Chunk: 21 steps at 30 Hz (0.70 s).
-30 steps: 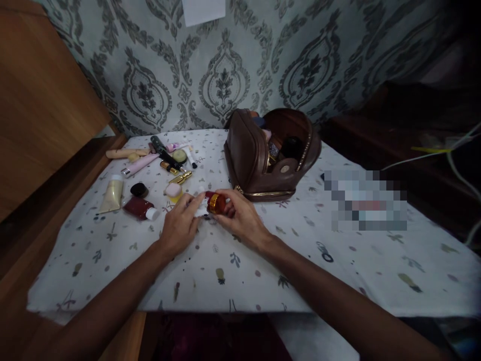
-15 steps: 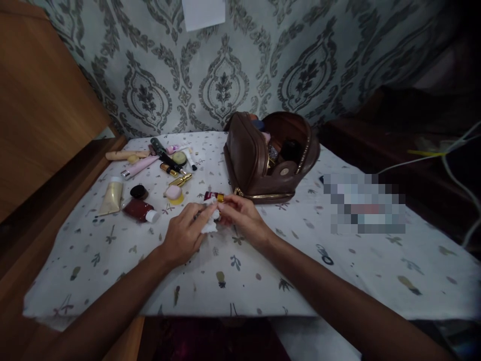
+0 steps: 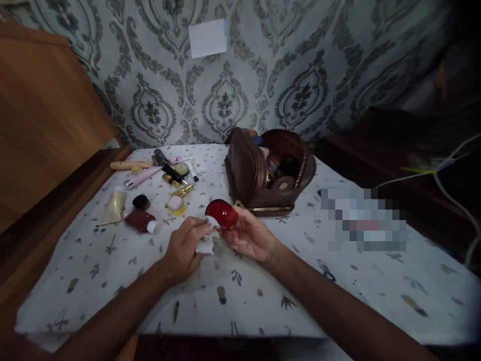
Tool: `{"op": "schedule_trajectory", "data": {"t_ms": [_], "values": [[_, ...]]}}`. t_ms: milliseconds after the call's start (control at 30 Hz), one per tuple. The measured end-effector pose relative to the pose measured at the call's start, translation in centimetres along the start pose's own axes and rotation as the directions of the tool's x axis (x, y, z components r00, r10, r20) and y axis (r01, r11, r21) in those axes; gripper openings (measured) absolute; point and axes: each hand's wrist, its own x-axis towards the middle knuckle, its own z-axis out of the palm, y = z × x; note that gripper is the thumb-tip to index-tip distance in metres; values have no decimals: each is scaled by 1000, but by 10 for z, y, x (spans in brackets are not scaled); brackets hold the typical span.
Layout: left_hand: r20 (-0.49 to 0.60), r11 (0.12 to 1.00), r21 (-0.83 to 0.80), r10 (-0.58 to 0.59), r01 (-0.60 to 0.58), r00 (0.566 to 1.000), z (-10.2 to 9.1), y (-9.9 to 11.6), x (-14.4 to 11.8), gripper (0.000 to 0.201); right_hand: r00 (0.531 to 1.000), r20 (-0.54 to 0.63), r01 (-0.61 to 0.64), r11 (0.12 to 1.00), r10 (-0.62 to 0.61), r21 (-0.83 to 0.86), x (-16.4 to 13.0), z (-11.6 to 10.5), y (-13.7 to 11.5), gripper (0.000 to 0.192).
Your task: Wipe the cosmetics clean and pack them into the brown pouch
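My right hand (image 3: pixel 251 236) holds a round, glossy red container (image 3: pixel 222 214) above the cloth, its fingers around the right edge. A crumpled white tissue (image 3: pixel 205 244) is pinched in my left hand (image 3: pixel 185 245) and touches the container's lower left side. Just beyond both hands stands a brown makeup bag (image 3: pixel 246 168), unzipped, with several items inside. Nearest to my left hand lies a small pink-and-yellow pot (image 3: pixel 176 204). What exactly the red container is, I cannot make out.
On the left of the patterned cloth (image 3: pixel 240 311) lie a cream tube (image 3: pixel 114 205), a dark red bottle with a white cap (image 3: pixel 140 220), a black-lidded jar (image 3: pixel 140 202), a gold tube (image 3: pixel 182 190) and several brushes and cosmetics. A blurred-out object (image 3: pixel 364 220) is at right.
The red container has been turned in my right hand, so its broad, round red face now shows. My left hand has shifted slightly down with the tissue. The camera view has tilted upward.
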Motion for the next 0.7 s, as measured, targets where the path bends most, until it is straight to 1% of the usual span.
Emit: {"op": "schedule_trajectory", "data": {"t_ms": [100, 200, 267, 300, 333, 400, 433, 467, 533, 567, 633, 667, 700], "values": [[1, 999, 0, -37, 37, 999, -1, 2, -2, 40, 1000, -15, 14, 993, -16, -116, 0, -3, 3, 33], [-9, 996, 23, -80, 81, 997, -1, 1, -7, 32, 999, -15, 37, 965, -43, -258, -1, -3, 5, 38], [-38, 985, 52, -164, 166, 986, 1, 0, -10, 28, 997, -9, 72, 951, -78, -301, -2, -2, 5, 44], [-50, 968, 62, -240, 243, 969, 3, 0, -11, 26, 994, 1, 106, 942, -111, -320, -3, -1, 5, 47], [-41, 941, 54, -334, 335, 942, 4, 0, -11, 25, 989, 12, 146, 931, -150, -335, -3, -1, 4, 48], [6, 873, -14, -488, 488, 873, 6, 0, -8, 24, 969, 28, 239, 900, -246, -364, -3, -1, 3, 49], [42, 841, -59, -536, 537, 843, 7, 1, -7, 25, 954, 27, 287, 880, -300, -378, -3, -1, 3, 50], [73, 816, -103, -564, 568, 823, 7, 1, -5, 27, 935, 23, 334, 855, -355, -398, -3, 0, 2, 52], [129, 779, -171, -590, 604, 797, 7, 4, -2, 29, 885, 18, 421, 782, -466, -459, -7, 3, -1, 55], [171, 763, -194, -593, 617, 787, 7, 5, -1, 30, 853, 24, 460, 729, -521, -506, -10, 6, -5, 55], [257, 736, -223, -588, 639, 767, 9, 7, 0, 30, 777, 57, 519, 586, -627, -623, -22, 16, -18, 52], [289, 729, -235, -579, 642, 763, 10, 9, 0, 31, 731, 81, 535, 495, -678, -685, -30, 21, -28, 51], [311, 729, -245, -566, 640, 764, 12, 10, 0, 31, 697, 110, 534, 411, -708, -739, -39, 27, -41, 51]]}}
